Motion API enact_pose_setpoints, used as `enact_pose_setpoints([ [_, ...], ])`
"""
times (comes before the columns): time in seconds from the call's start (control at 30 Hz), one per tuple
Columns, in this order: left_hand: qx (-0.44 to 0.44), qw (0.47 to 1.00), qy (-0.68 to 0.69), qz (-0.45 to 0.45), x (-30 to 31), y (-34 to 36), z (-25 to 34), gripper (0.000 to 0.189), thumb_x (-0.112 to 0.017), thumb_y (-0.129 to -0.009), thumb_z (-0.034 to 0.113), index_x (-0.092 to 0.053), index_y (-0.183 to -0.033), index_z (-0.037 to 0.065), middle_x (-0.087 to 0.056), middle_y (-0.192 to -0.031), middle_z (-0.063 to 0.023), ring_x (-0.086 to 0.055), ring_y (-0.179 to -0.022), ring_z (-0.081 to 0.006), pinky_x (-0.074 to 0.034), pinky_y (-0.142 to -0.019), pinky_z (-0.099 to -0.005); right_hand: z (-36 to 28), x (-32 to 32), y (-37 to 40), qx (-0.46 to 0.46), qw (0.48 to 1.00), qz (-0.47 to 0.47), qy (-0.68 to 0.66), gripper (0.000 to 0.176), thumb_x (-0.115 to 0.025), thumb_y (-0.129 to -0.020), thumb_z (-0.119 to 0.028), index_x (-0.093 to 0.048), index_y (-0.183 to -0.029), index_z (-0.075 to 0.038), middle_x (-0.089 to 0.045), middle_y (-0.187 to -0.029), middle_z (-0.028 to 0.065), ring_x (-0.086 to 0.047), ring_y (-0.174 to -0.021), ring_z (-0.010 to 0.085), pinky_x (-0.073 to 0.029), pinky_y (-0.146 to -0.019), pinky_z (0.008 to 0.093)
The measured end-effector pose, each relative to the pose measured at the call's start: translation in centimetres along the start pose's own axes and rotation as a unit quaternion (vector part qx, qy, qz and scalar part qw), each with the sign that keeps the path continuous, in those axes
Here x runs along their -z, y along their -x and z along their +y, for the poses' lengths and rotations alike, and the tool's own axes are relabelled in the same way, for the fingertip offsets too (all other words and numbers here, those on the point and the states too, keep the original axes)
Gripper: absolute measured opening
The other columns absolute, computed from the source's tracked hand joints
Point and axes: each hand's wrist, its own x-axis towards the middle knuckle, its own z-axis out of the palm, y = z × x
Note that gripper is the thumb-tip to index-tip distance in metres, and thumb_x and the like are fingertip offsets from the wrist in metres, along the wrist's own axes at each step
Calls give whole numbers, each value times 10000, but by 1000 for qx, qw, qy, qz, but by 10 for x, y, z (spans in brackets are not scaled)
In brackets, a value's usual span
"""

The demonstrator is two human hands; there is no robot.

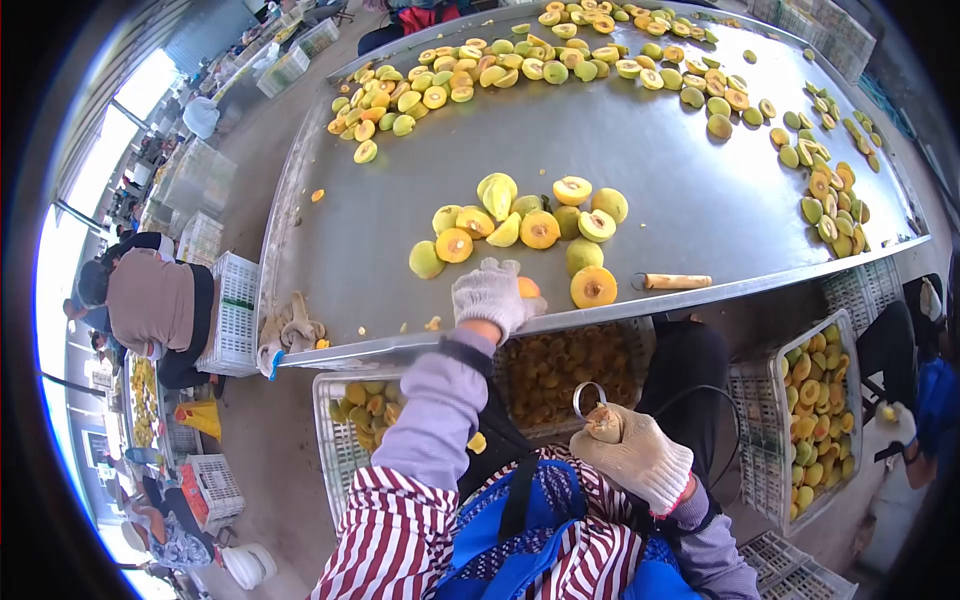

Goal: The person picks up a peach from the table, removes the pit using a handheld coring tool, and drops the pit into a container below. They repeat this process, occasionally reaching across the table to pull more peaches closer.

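Note:
My left hand, in a pale knitted glove, rests at the near edge of the metal table, its fingers curled beside an orange fruit piece that shows at its right. Just beyond it sits a small pile of halved yellow-green fruit. Over my lap, my right hand, also gloved, is closed round the handle of a tool with a metal ring at its end. Near the table's front edge lies another tool with a wooden handle.
More fruit halves lie along the table's far and right sides. Below the table edge are a crate of fruit, a second crate and a container of brown pieces. A person sits at the left.

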Motion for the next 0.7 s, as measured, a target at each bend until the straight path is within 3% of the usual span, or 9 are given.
enact_pose_setpoints([
  [0.1,4,998,12,-66,-6,-20,-12,617,-733,-826,454,-603,-1299,80,-662,-1196,-111,-670,-1062,-304,-542,-891,-430,7,2,1,-15,1000,15,-1,200,-705,-859,-223,-629,-885,-40,-573,-699,-21,-508,-649,49,-466,-610,266],
  [0.13,15,953,286,-101,-13,-23,-23,596,-701,-865,436,-574,-1331,87,-648,-1215,-119,-662,-1079,-288,-536,-894,-393,9,3,0,-11,999,28,-11,201,-705,-861,-224,-625,-879,-40,-571,-696,-23,-506,-641,50,-464,-602,266],
  [0.17,26,834,535,-132,-6,-19,-21,574,-669,-905,418,-545,-1363,95,-633,-1233,-127,-653,-1096,-272,-530,-896,-355,10,3,-1,-9,999,40,-24,203,-704,-862,-226,-622,-873,-40,-570,-692,-25,-504,-633,50,-462,-595,265],
  [0.23,34,771,624,-124,3,12,-11,565,-608,-971,433,-509,-1390,67,-624,-1225,-135,-660,-1017,-232,-549,-817,-309,12,5,-5,-12,999,38,-21,219,-709,-860,-240,-646,-916,-38,-625,-727,33,-586,-664,109,-499,-633,294],
  [0.3,-66,611,779,-125,8,41,4,688,-556,-977,569,-488,-1404,33,-615,-1252,-159,-665,-978,-228,-573,-757,-324,8,6,-8,-14,999,31,-13,245,-714,-858,-255,-670,-959,-36,-681,-761,91,-668,-696,167,-537,-672,322],
  [0.33,-63,611,779,-125,12,53,11,688,-556,-977,569,-488,-1404,33,-615,-1252,-159,-665,-978,-228,-573,-757,-324,2,6,-7,12,999,42,13,243,-719,-856,-253,-669,-955,-37,-674,-741,100,-673,-673,196,-538,-655,332],
  [0.4,-86,485,846,-205,21,70,28,749,-463,-985,654,-524,-1355,4,-646,-1205,-149,-672,-1003,-202,-580,-782,-304,-1,5,-6,36,997,56,36,240,-724,-855,-252,-668,-951,-39,-668,-720,110,-678,-651,226,-539,-638,342],
  [0.57,-70,617,764,-172,37,95,49,860,-389,-949,746,-569,-1317,-11,-672,-1153,-200,-693,-1000,-267,-593,-826,-363,-1,1,-1,173,971,133,94,226,-748,-854,-252,-663,-915,-52,-660,-706,148,-676,-636,345,-536,-581,394],
  [0.7,-66,665,726,-162,46,112,61,909,-344,-942,770,-601,-1260,-42,-681,-1143,-176,-688,-1027,-247,-558,-922,-360,-2,1,6,172,967,147,120,241,-731,-846,-232,-655,-959,-33,-678,-753,131,-678,-653,252,-543,-642,350],
])
